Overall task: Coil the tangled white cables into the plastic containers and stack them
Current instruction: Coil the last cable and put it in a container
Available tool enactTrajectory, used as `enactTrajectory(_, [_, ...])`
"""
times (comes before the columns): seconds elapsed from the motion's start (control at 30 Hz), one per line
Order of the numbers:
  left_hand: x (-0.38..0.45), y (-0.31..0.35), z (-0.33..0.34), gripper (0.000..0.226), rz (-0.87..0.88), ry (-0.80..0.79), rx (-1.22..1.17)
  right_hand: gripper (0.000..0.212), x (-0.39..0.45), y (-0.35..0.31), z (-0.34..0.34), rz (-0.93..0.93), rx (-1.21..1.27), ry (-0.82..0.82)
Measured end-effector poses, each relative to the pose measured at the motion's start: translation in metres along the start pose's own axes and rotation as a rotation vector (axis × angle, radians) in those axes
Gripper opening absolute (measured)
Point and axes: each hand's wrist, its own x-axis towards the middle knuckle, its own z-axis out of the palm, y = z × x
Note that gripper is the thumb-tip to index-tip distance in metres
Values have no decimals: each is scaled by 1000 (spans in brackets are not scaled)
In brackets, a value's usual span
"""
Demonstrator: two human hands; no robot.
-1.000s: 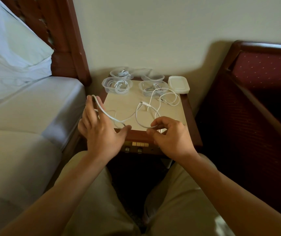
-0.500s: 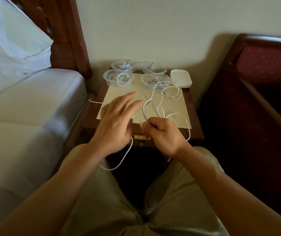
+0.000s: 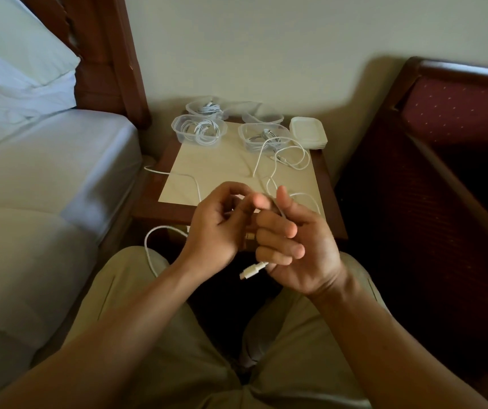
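Your right hand [image 3: 301, 246] grips the white cable [image 3: 278, 169], its plug [image 3: 250, 272] jutting out below your fingers [image 3: 278, 228]. Your left hand [image 3: 216, 225] pinches the same cable beside it, above the surface [image 3: 222, 172].

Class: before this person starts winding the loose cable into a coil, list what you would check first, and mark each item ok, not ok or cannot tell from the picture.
1. Cable end in hand: ok. The plug sticks out below the right hand.
2. Left hand has a grip on the cable: cannot tell; its curled fingers hide the contact.
3. Cable free of snags: not ok. It loops across the table and hangs over the front edge.
4. Empty container available: cannot tell. The back right container looks empty, but is partly hidden.
5. Lids within reach: ok, stacked at the table's right rear.
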Motion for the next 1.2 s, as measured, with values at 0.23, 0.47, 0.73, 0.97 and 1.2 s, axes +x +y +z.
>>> enactTrajectory(0.23, [-12, -16, -9, 35, -89, -352, 289, 43, 1, 0, 8, -358, -427, 510])
enactTrajectory(0.47, [-7, -15, -19, 20, -5, -535, 836, 34, 3, 16, 0, -509, -660, 604])
enactTrajectory(0.73, [-5, -11, -24, 20, 158, -556, 993, 27, 3, 7, -23, -323, -1539, 822])
enactTrajectory(0.97, [16, -7, -49, 13, 247, -399, 835, 45, -6, 0, -22, 212, -1353, 714])
enactTrajectory(1.2, [16, -14, -51, 17, 198, -227, 543, 45, 1, 14, -9, 169, -308, 370])
